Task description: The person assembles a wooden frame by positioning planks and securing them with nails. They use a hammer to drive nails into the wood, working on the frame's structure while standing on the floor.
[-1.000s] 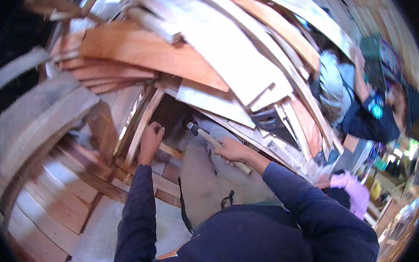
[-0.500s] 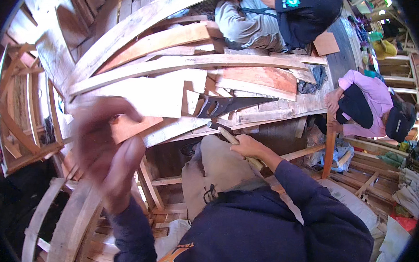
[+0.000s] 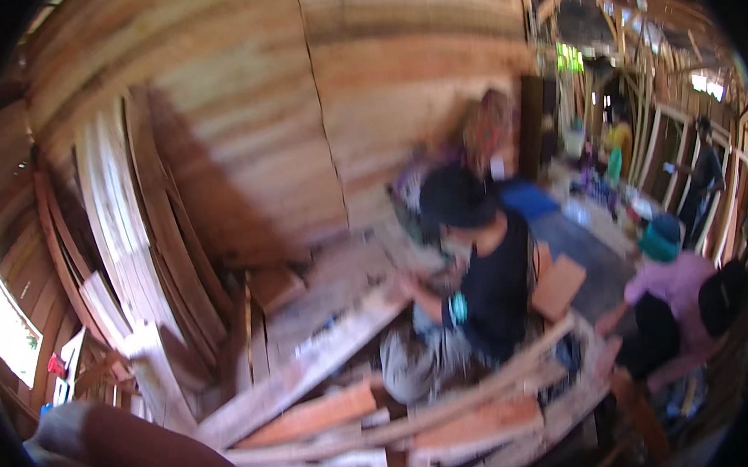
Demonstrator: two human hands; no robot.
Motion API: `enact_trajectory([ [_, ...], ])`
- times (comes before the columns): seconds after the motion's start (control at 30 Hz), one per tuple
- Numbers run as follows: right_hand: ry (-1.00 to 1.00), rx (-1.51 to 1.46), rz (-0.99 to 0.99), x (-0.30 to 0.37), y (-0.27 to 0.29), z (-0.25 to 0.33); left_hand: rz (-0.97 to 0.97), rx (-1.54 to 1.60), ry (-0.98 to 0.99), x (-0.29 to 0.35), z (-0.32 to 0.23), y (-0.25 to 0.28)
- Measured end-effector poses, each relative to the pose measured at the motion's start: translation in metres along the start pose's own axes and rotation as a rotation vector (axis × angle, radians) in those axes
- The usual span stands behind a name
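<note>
My left hand (image 3: 126, 443) shows as a large, smeared shape at the lower left edge, close in front of the boards. Its fingers cannot be made out, nor whether it holds anything. My right hand is out of view, and so is the hammer it held earlier. Beyond my left hand, a long pale plank (image 3: 296, 383) slants up and away to the right. Beside it lie a reddish board (image 3: 316, 414) and a narrow curved timber (image 3: 457, 408), among other cut pieces.
A person in a black shirt (image 3: 495, 284) sits among the boards, hands at the pale plank's far end. At right, another in pink (image 3: 674, 295) crouches by an upright brown board (image 3: 639, 417). Tall planks (image 3: 126, 218) lean against the wooden wall (image 3: 230, 62).
The view has swung upward from the workbench to the wall and room. My right hand and the hammer have left the picture; my left hand now shows only at the lower edge.
</note>
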State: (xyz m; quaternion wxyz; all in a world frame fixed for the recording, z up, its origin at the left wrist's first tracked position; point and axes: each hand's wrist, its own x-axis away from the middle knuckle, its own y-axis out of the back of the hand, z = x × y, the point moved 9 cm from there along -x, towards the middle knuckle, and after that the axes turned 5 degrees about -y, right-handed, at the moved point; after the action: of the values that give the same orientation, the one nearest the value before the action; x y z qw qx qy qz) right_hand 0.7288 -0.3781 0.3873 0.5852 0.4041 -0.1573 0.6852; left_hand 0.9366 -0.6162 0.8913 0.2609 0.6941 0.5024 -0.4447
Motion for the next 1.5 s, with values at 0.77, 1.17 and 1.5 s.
enact_trajectory([
  [0.77, -0.4, -0.568, -0.589, 0.207, -0.095, -0.057, -0.135, 0.456, -0.521, -0.011, -0.103, -0.022],
  [1.17, -0.763, -0.644, -0.415, 0.157, -0.134, -0.255, 0.693, -0.133, 0.899, 0.315, 0.168, -0.166],
  [1.5, -0.722, -0.641, -0.412, 0.158, -0.043, -0.293, 1.605, -0.27, 1.005, 0.491, 0.186, -0.122],
])
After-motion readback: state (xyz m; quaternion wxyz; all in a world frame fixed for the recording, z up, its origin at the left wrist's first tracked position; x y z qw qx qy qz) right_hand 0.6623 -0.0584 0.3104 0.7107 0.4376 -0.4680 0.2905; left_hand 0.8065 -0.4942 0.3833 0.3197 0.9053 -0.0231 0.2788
